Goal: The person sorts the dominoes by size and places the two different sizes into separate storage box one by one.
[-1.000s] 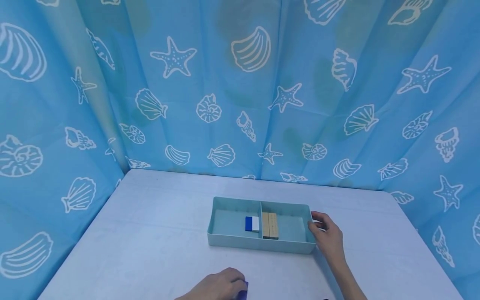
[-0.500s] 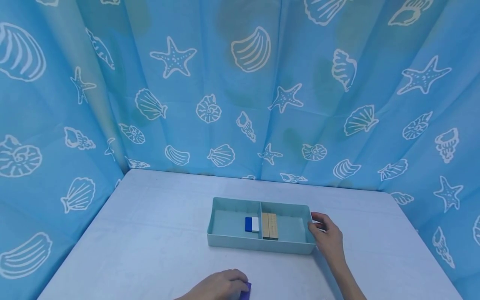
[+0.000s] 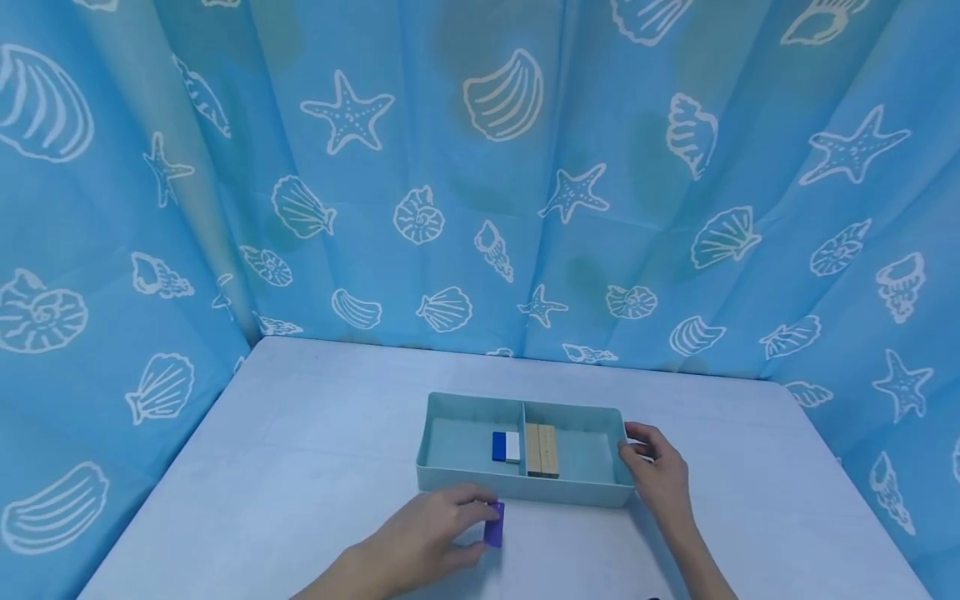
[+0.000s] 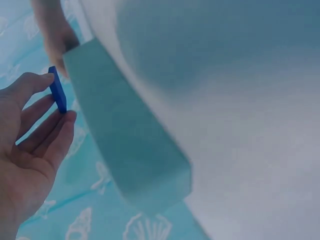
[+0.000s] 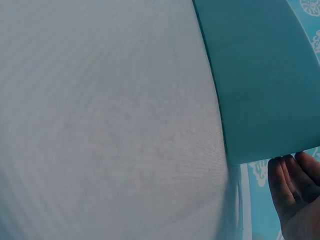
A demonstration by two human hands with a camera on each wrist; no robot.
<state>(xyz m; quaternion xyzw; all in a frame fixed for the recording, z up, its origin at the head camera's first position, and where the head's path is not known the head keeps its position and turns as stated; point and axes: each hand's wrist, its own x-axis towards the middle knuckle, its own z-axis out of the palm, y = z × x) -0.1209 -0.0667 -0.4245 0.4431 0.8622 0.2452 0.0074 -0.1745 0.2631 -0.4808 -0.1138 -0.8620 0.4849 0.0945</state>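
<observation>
In the head view my left hand (image 3: 442, 529) pinches a small flat purple-blue block (image 3: 493, 525) by its ends, between thumb and fingers, close to the front wall of a divided teal tray (image 3: 480, 482). The left wrist view shows the block (image 4: 58, 90) on edge at the fingertips. My right hand (image 3: 660, 475) holds the tray's right end, its thumb at the rim; in the right wrist view its fingertips meet the end wall. The left compartment holds a blue-and-white piece (image 3: 506, 447) against the divider. Wooden blocks (image 3: 542, 451) lie side by side in the right compartment.
A white-covered table (image 3: 315, 450) carries the tray near its middle. Behind and along both sides hangs a blue curtain (image 3: 360, 258) with white shell and starfish prints. A small dark object shows at the bottom edge, too cut off to identify.
My left hand has moved forward from the front of the table, bringing the purple-blue block up to the tray's front wall. The right hand and tray have stayed in place.
</observation>
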